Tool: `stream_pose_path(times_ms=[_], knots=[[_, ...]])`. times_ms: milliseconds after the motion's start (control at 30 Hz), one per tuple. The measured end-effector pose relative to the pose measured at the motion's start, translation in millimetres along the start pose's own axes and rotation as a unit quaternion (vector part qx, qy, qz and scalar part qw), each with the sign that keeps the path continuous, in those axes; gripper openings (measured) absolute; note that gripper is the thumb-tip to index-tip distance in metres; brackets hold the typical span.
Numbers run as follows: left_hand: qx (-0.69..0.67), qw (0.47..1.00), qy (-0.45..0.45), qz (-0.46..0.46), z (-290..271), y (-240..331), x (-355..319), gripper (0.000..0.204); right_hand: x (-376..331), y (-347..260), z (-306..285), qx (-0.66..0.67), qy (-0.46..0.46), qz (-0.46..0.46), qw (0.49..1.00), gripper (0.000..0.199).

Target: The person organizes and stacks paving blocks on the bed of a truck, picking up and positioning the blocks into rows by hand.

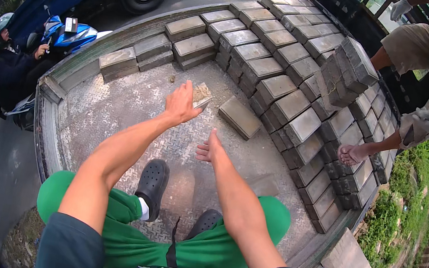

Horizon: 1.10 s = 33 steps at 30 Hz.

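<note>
So a broken chunk of brick is seen on the truck's metal bed, with the left hand set right against it; whether it's actually gripped can't be told from this angle. Nothing is held by the right hand, which is left spread open just nearer the body. A whole grey brick can be spotted lying flat right of the chunk, set apart from the big stepped stack piled on the right. Two dark clogs are worn, and green trousers too.
</note>
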<state>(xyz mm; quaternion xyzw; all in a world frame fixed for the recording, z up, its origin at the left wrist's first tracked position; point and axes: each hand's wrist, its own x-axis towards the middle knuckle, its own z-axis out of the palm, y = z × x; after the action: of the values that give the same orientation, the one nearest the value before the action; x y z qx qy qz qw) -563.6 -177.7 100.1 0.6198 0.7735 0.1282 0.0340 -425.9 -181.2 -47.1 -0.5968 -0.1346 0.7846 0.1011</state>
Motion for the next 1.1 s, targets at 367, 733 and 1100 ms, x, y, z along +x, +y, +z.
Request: stream_pose_path(times_ms=[367, 733, 1100], knots=[[-0.214, 0.925, -0.214, -0.23, 45, -73, 56, 0.11, 31, -27, 97, 0.47, -0.147, -0.12, 0.862, 0.067], [-0.601, 0.667, -0.087, -0.432, 161, -200, 84, 0.074, 155, -105, 162, 0.143, 0.075, -0.214, 0.963, 0.092], [-0.634, 0.707, -0.151, -0.275, 239, -201, 233, 0.049, 224, -226, 155, -0.432, 0.197, -0.237, 0.847, 0.083]])
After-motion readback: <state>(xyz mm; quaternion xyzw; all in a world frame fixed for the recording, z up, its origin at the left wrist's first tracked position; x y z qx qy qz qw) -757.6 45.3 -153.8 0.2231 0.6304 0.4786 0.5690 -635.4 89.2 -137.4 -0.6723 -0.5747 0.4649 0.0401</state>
